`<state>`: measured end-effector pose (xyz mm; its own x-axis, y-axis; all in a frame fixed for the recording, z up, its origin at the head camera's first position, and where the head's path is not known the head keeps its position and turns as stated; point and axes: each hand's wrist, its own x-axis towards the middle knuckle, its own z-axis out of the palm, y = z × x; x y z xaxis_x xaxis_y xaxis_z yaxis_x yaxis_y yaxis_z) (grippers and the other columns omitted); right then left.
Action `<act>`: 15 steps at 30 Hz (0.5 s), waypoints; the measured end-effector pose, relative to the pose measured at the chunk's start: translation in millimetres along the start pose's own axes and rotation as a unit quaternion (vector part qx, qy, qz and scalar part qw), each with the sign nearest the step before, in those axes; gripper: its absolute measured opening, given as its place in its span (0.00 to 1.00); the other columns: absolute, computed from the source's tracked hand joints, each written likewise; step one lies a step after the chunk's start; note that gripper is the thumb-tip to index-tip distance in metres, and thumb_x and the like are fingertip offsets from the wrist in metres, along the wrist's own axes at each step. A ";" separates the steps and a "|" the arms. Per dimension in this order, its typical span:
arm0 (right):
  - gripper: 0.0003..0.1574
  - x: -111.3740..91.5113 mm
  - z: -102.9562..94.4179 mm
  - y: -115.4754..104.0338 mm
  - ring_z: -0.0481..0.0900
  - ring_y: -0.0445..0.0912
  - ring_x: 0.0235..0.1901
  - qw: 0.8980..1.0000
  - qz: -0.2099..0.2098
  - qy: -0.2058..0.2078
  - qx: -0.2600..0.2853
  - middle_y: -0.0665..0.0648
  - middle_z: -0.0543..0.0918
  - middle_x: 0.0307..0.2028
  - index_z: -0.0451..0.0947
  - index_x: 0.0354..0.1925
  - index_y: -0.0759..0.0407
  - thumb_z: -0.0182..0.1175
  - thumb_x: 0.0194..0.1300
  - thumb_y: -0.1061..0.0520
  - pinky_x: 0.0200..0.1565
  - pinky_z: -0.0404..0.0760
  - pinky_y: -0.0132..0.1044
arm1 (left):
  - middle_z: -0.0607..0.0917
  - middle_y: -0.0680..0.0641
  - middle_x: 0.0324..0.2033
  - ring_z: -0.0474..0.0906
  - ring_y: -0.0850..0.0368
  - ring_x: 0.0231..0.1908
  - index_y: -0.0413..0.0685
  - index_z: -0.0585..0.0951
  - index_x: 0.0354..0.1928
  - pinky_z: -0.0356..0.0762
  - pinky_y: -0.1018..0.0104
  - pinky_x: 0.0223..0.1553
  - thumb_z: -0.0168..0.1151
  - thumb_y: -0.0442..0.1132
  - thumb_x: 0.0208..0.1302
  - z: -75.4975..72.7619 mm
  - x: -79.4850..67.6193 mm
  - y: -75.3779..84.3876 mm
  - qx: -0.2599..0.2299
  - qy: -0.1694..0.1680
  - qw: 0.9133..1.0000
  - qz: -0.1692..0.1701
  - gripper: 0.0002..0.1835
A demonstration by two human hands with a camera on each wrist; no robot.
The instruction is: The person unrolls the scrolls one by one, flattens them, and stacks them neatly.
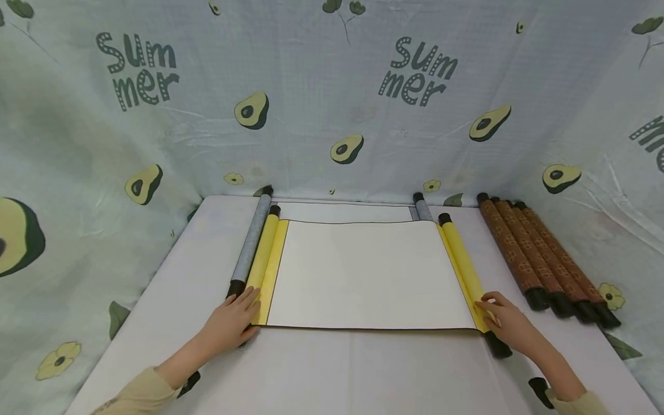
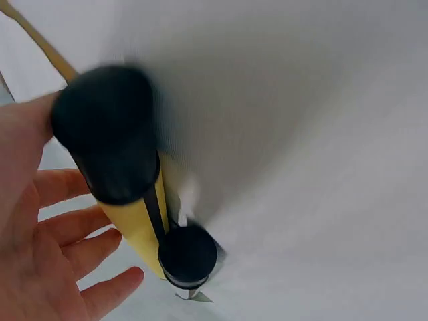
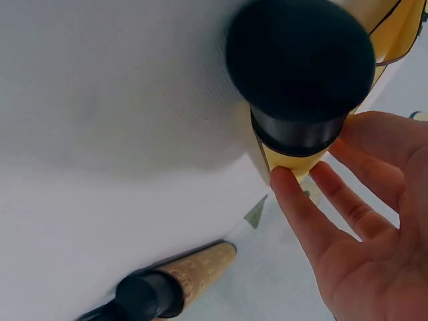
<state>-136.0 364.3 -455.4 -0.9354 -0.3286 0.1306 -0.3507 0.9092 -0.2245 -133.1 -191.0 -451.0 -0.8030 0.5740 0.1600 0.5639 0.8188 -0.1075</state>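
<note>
A hanging scroll with yellow borders lies unrolled, its blank white paper [image 1: 363,276] spread between two yellow rollers. My left hand [image 1: 230,323] rests over the near end of the left yellow roller [image 1: 263,248], fingers extended and apart. In the left wrist view, that roller's black end knob [image 2: 110,134] partly hides the thumb. My right hand [image 1: 510,323] holds the near end of the right yellow roller [image 1: 461,253] between thumb and fingers. The roller's black knob [image 3: 301,73] covers part of that grip in the right wrist view.
Behind the yellow scroll lies a grey-blue scroll [image 1: 253,242], partly covered by it. Several rolled brown patterned scrolls [image 1: 539,253] lie side by side at the table's right. A patterned cloth [image 1: 306,115] with avocados hangs around the white table [image 1: 363,374].
</note>
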 end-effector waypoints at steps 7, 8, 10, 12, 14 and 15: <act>0.49 -30.0 -1.4 1.2 0.58 0.57 0.63 0.997 0.003 -0.071 0.041 0.65 0.54 0.65 0.61 0.61 0.65 0.69 0.42 0.56 0.45 0.73 0.53 | 0.70 0.36 0.58 0.64 0.41 0.59 0.36 0.76 0.48 0.67 0.42 0.50 0.63 0.62 0.42 2.5 -15.9 7.1 0.033 0.017 0.999 -0.004 0.39; 0.52 -32.9 -0.7 1.7 0.50 0.50 0.67 0.996 0.009 -0.081 0.047 0.63 0.51 0.67 0.59 0.63 0.62 0.70 0.41 0.56 0.45 0.73 0.54 | 0.71 0.37 0.57 0.66 0.42 0.59 0.37 0.77 0.48 0.67 0.43 0.49 0.64 0.62 0.41 3.8 -17.0 6.0 0.047 0.033 0.998 0.001 0.38; 0.55 -36.4 0.7 2.4 0.42 0.41 0.68 0.994 0.020 -0.097 0.050 0.58 0.45 0.69 0.55 0.66 0.58 0.70 0.41 0.56 0.47 0.72 0.54 | 0.73 0.38 0.55 0.68 0.43 0.57 0.39 0.77 0.46 0.69 0.44 0.48 0.66 0.61 0.39 6.6 -18.5 2.9 0.076 0.066 0.995 0.012 0.37; 0.56 -37.3 1.8 3.0 0.41 0.45 0.68 0.993 0.021 -0.106 0.049 0.58 0.43 0.70 0.53 0.66 0.57 0.69 0.41 0.58 0.47 0.72 0.54 | 0.74 0.39 0.54 0.69 0.44 0.56 0.41 0.77 0.44 0.71 0.45 0.46 0.67 0.60 0.37 9.6 -19.1 -0.4 0.102 0.093 0.990 0.024 0.35; 0.56 -35.4 1.2 2.5 0.48 0.57 0.66 0.993 0.022 -0.106 0.043 0.59 0.44 0.69 0.54 0.66 0.58 0.69 0.40 0.60 0.46 0.72 0.56 | 0.75 0.39 0.53 0.70 0.44 0.55 0.42 0.78 0.43 0.71 0.45 0.45 0.68 0.60 0.36 11.4 -18.6 -2.9 0.114 0.111 0.987 0.031 0.35; 0.55 -33.7 0.3 2.3 0.54 0.63 0.62 0.993 0.020 -0.106 0.041 0.61 0.45 0.69 0.54 0.66 0.59 0.69 0.40 0.60 0.46 0.71 0.57 | 0.75 0.39 0.53 0.70 0.44 0.55 0.42 0.78 0.43 0.71 0.45 0.45 0.68 0.60 0.36 11.9 -18.0 -3.7 0.118 0.114 0.986 0.032 0.35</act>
<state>-105.3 377.4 -460.6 -0.9340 -0.3471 -0.0847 -0.3073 0.9013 -0.3052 -123.0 -204.3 -465.2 -0.6879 0.6302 0.3600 0.5290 0.7750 -0.3458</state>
